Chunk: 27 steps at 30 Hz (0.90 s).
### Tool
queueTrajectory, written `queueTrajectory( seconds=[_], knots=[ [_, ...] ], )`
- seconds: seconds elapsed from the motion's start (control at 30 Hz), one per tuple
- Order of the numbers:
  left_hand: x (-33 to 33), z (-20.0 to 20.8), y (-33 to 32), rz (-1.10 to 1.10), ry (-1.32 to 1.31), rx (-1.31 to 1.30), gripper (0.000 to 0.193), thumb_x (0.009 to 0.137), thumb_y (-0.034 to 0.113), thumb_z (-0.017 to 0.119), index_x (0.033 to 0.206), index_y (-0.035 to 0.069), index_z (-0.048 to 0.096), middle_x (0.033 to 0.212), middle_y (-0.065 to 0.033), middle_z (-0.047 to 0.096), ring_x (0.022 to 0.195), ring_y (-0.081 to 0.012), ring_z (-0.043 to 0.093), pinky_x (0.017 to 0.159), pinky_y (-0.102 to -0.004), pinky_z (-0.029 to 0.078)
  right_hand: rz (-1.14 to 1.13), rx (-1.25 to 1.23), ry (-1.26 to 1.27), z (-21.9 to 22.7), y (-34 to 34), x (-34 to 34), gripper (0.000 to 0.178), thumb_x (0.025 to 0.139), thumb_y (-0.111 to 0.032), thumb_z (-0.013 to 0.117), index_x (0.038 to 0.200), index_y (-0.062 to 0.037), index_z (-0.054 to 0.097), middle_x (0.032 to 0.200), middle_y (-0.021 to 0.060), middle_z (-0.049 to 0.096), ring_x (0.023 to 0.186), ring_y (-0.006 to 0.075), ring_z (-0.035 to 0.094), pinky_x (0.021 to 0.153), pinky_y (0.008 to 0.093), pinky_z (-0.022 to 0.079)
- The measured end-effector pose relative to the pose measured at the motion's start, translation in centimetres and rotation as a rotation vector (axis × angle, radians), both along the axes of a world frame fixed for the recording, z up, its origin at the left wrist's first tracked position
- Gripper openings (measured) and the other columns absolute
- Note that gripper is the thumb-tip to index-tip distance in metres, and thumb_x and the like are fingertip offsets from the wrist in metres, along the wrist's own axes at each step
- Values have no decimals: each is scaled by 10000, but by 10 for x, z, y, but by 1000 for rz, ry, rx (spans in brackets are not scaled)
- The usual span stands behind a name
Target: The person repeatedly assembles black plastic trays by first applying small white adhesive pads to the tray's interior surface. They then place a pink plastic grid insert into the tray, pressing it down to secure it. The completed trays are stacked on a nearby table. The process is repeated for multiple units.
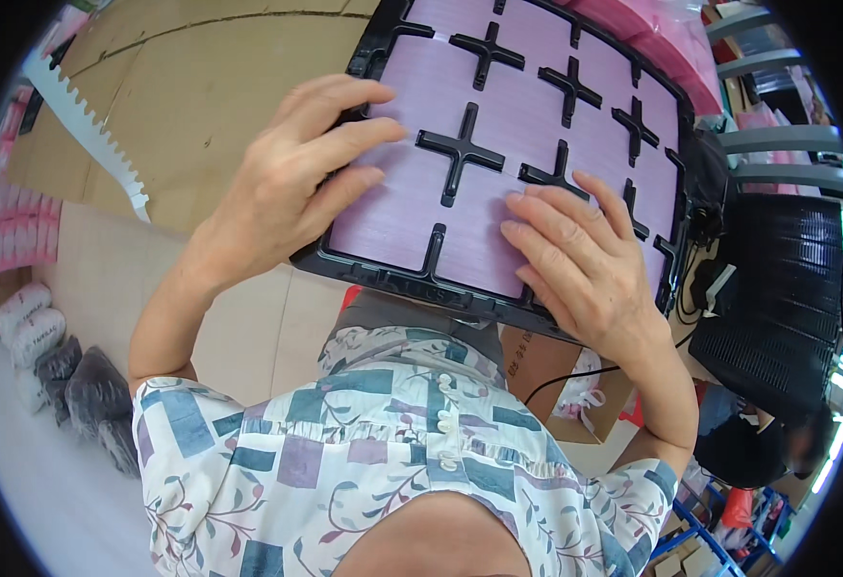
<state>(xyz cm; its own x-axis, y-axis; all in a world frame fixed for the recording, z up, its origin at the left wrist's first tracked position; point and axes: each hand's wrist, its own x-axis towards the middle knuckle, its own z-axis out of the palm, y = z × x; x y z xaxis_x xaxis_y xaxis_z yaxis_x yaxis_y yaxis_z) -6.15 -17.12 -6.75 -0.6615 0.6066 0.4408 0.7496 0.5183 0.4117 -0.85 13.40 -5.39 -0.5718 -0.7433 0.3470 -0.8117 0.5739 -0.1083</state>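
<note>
A black plastic tray [383, 274] lies tilted in front of me, with several cross-shaped dividers [461, 155] standing up from it. Smooth lilac pieces [383, 226] fill the spaces between the dividers. My left hand [282, 173] reaches over the tray's left edge, its fingers apart and the tips at the nearest left lilac piece. Toward the front right, my right hand [590, 269] rests with stretched fingers on the lilac surface beside a divider. Neither hand grips anything that I can see. Part of the tray's right front is hidden under my right hand.
Brown cardboard [190, 106] spreads at the upper left, with a white toothed strip [94, 135] on it. Pink packets [22, 231] and bagged bundles [99, 389] are at the left. Black ribbed crates [772, 288] stand right. An open cardboard box [580, 433] sits below the tray.
</note>
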Motion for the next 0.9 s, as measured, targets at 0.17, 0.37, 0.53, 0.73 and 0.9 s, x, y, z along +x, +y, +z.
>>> queueTrajectory(
  seconds=[0.17,0.37,0.53,0.73,0.9],
  knots=[
    [20,-9,-16,98,35,7,261,899,173,656,1087,-5,690,1258,-144,645,1193,-362,580,1007,-452,461,42,-17,-87,-1,-13,7,446,691,-153,765,1092,21,675,1224,152,644,1168,294,615,1075,533,421],
    [36,-6,-10,-58,58,-231,689,892,598,570,1258,19,642,1363,-153,597,1280,-355,542,1116,-506,370,42,140,-166,3,-23,2,649,908,-532,575,1282,-3,612,1376,155,577,1291,313,545,1147,543,321],
    [35,0,-7,-96,24,-348,832,824,706,555,1303,28,619,1412,-168,554,1318,-354,512,1131,-528,349,18,146,-167,9,-7,7,739,913,-622,511,1312,-6,599,1393,155,566,1311,320,530,1157,549,297],
    [37,2,10,-182,-46,-219,849,789,725,567,1297,47,626,1393,-211,544,1289,-400,512,1097,-526,380,-457,-174,-26,17,68,55,616,955,-562,515,1042,16,710,1102,160,714,1058,348,681,1069,532,399],
    [39,3,15,-226,13,-395,813,776,717,580,1302,99,640,1426,-197,519,1304,-402,491,1081,-516,393,-545,185,-58,0,103,91,727,898,-670,495,1199,-34,678,1249,115,673,1224,278,607,1143,528,326]
  ],
)
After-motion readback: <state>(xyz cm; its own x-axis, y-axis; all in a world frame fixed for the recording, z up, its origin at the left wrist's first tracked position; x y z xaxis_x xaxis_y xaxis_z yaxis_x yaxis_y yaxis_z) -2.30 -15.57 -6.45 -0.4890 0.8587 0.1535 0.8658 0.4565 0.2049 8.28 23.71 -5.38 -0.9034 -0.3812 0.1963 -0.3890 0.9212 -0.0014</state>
